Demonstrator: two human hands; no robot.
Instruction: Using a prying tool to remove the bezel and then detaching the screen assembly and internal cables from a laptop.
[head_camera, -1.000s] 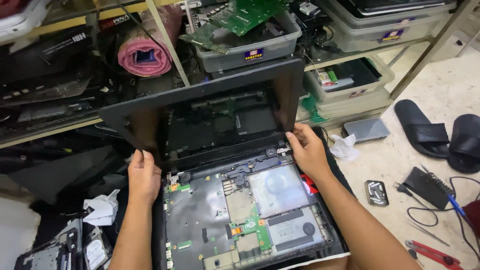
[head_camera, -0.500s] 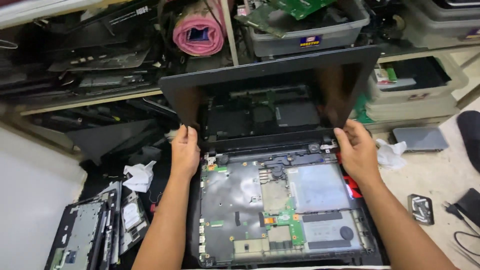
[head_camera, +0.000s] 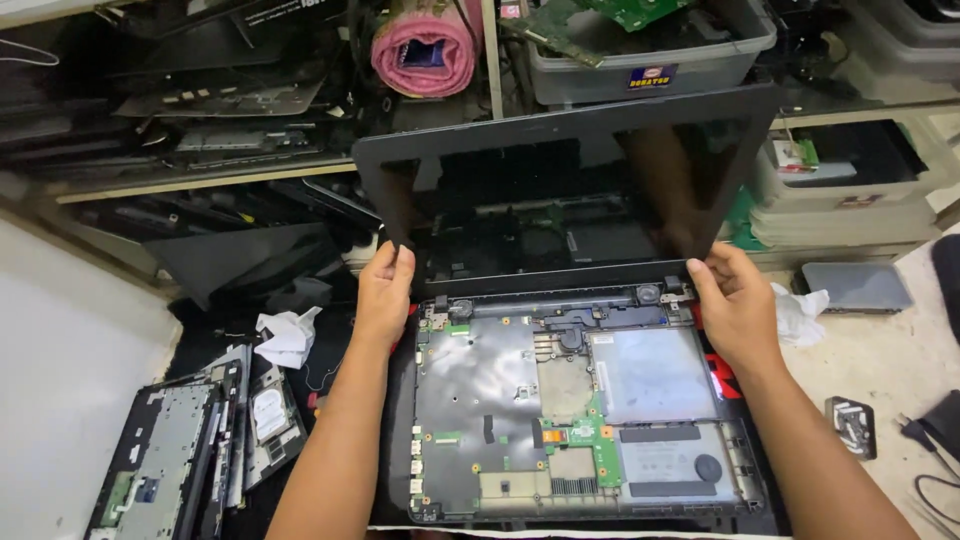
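An opened laptop base (head_camera: 500, 400) lies in front of me with its green circuit board and metal plates bare. Its black screen panel (head_camera: 560, 190) stands upright at the far edge, reflecting the base. My left hand (head_camera: 383, 290) grips the panel's lower left corner. At the lower right corner, beside the hinge, my right hand (head_camera: 735, 300) holds the panel's frame.
Removed laptop covers and a drive (head_camera: 190, 450) lie at the left. Crumpled tissues (head_camera: 285, 335) sit beside each hand. A shelf behind holds a pink roll (head_camera: 425, 50), a grey bin of boards (head_camera: 650, 50) and dark laptop parts. Small items (head_camera: 850, 425) lie on the floor at right.
The view has shifted so the laptop sits more central. Both hands stay at the screen's lower corners; the panel stands slightly more upright and lifted at the hinges.
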